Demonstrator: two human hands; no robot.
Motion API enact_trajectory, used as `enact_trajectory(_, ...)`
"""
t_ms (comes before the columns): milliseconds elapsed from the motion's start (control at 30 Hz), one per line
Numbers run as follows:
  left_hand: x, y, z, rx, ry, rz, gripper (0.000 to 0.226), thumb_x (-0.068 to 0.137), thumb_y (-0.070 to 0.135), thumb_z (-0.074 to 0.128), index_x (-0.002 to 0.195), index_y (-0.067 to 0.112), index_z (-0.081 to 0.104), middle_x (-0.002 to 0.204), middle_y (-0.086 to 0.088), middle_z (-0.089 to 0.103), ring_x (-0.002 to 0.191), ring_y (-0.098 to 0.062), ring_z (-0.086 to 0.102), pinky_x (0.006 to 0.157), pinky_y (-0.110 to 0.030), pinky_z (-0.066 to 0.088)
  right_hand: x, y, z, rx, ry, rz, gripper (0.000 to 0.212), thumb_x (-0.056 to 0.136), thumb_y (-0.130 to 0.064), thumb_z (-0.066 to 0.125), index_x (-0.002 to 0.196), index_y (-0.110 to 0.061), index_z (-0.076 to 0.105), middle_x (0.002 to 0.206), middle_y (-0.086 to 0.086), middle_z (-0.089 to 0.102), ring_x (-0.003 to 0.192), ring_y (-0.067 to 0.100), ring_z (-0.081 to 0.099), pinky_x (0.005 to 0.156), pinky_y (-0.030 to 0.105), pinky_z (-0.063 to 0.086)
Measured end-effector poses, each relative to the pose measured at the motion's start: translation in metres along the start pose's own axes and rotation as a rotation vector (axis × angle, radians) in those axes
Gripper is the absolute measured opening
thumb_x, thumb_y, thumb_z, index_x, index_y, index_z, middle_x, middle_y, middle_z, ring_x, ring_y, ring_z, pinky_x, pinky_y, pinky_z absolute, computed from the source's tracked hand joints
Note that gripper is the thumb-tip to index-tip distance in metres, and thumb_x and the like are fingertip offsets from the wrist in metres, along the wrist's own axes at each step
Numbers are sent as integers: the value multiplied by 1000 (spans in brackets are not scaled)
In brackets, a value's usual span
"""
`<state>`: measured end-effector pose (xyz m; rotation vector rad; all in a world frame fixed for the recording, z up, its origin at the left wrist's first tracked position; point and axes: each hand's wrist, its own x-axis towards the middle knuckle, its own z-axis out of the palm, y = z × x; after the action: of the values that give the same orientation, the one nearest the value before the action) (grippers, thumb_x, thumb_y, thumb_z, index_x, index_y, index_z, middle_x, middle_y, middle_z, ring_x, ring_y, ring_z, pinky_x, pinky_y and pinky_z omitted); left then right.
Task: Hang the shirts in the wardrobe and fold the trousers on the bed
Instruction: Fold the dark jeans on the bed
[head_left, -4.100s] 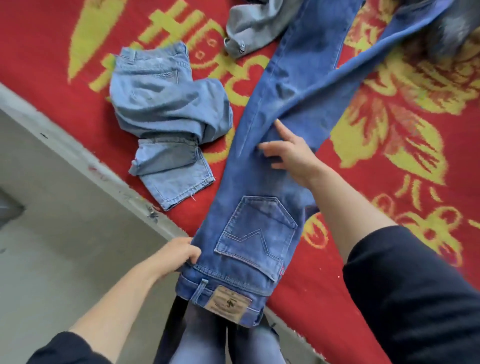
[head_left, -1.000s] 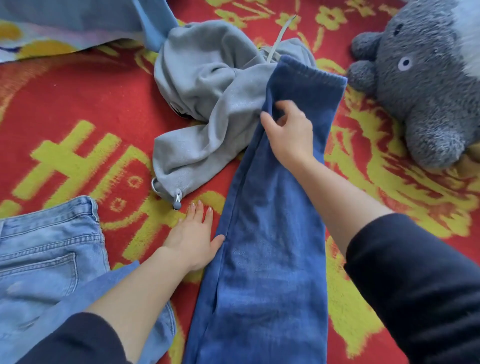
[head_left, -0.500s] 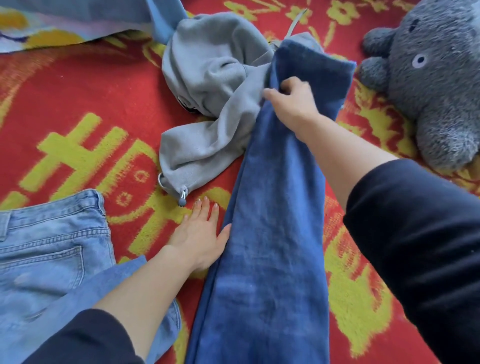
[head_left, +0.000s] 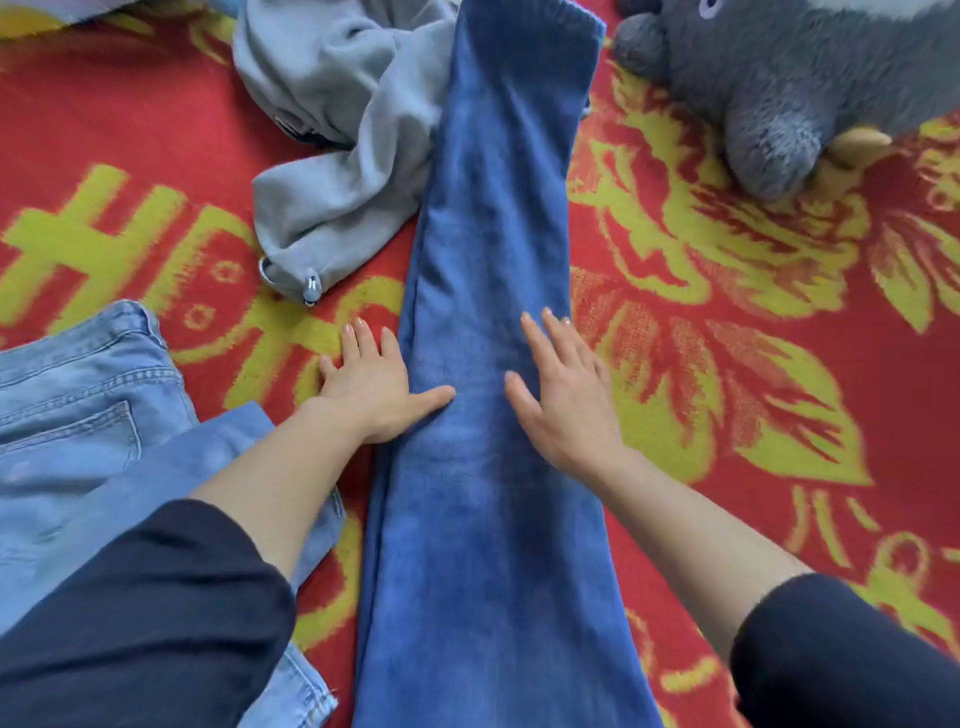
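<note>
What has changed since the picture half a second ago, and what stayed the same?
The right hand let go of the far hem of the dark blue jeans and drew back toward the person; it now lies flat on the leg. The left hand stayed flat at the jeans' left edge. The grey hoodie, light blue jeans and plush toy did not move.

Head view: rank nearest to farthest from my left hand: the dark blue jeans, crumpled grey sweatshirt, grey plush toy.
1. Dark blue denim jeans, touching the left hand at its thumb.
2. Crumpled grey sweatshirt, just beyond the fingertips.
3. Grey plush toy, far upper right.
</note>
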<state>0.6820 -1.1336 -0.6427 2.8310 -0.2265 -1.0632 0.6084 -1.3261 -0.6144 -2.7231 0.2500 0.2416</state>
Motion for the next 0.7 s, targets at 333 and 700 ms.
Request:
enact_trajectory(333, -109, 6, 91, 120, 295, 126, 68, 100, 32, 38, 152, 4, 4, 156, -24, 16, 145, -33, 17, 117, -44, 11, -183, 44, 50, -247, -330, -132, 59, 94, -61, 30, 147, -53, 6, 160, -12, -12, 147, 17, -17, 115, 45, -10)
enact_trajectory(700, -333, -36, 280, -297, 228, 2, 66, 100, 33, 40, 153, 21, 3, 159, -17, -1, 146, -31, 7, 117, -40, 15, -379, 45, 73, 7, -124, 269, 74, 87, -57, 53, 147, -52, 10, 162, -8, -2, 146, 20, 3, 111, 50, 17)
